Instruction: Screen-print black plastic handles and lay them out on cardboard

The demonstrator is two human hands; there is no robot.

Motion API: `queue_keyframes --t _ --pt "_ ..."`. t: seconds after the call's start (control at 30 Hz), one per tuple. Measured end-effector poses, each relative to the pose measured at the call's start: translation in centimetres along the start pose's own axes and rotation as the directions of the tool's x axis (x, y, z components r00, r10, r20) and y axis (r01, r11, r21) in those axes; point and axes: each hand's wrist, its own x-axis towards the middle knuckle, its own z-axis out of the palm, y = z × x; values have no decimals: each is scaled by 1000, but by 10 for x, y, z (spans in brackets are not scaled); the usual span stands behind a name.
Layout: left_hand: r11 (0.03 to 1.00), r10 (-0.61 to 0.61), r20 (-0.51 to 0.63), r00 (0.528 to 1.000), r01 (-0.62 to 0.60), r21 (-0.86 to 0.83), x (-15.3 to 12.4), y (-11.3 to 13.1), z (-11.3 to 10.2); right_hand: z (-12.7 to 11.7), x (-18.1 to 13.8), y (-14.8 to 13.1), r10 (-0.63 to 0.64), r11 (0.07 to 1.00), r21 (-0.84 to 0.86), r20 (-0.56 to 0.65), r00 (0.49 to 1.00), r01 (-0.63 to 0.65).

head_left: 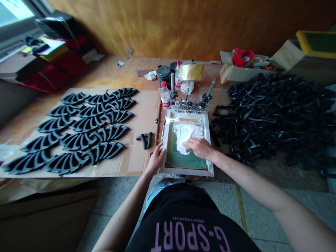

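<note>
Right hand curled round pale scraper, in white paste on screen frame, picture centre. Left hand at screen frame's left edge, grip unclear. Best: brace frame, keep scraper level, press evenly.

Grn screen w/ wht paste, lt-gry frame, blk pcs, tan cardbd

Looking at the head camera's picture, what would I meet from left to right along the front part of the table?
Rows of black parts → a lone black part → the left hand → the right hand → a heap of black parts.
</note>
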Motion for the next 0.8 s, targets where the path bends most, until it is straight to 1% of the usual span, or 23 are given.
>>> queue_keyframes --t 0.07,0.1,0.13,0.17,0.23,0.27,0.33,0.4,0.47,0.57,0.63,0.7,0.73,0.8 --pt "1000 4 -12 1000 -4 4 -1 1 0 -4 -11 0 -127 991 44 40 991 125" --pt "1000 9 -17 1000 -8 4 0 0 1 -6 -12 2 -148 987 67 52 988 144" --pt "1000 12 -20 1000 -12 3 0 0 1 -8 -11 3 -137 988 82 48 989 133" --pt "1000 12 -22 1000 -12 -1 0 -1 1 -8 -8 3 -99 992 83 22 995 97" --pt "1000 -1 -21 1000 0 -28 1 -2 1 -5 -4 1 -12 999 49 -63 998 15" --pt "999 -12 -14 1000 11 -47 1 -2 1 -1 -4 -2 7 1000 23 -99 995 -4" --pt "996 -24 4 1000 24 -87 0 -1 1 7 -9 -6 -24 1000 -1 -112 993 24" --pt "993 -22 9 1000 23 -112 -1 1 1 10 -14 -7 -61 997 49 -89 994 65" --pt "991 -26 2 1000 26 -135 -3 7 0 5 -9 -2 -11 990 140 -115 993 27" --pt "980 -26 17 1000 29 -196 -12 25 -7 -18 20 17 136 969 235 -222 965 -82" --pt "974 13 -1 1000 -13 -224 -19 46 -15 -40 42 36 230 957 243 -290 929 -161" --pt "969 81 -58 995 -92 -231 -23 73 -24 -63 52 62 332 935 252 -374 866 -250" --pt "959 123 -94 988 -142 -244 -23 88 -27 -72 50 77 394 914 274 -431 812 -298" --pt "917 227 -182 957 -273 -293 -18 119 -30 -83 36 107 526 850 352 -526 668 -392"
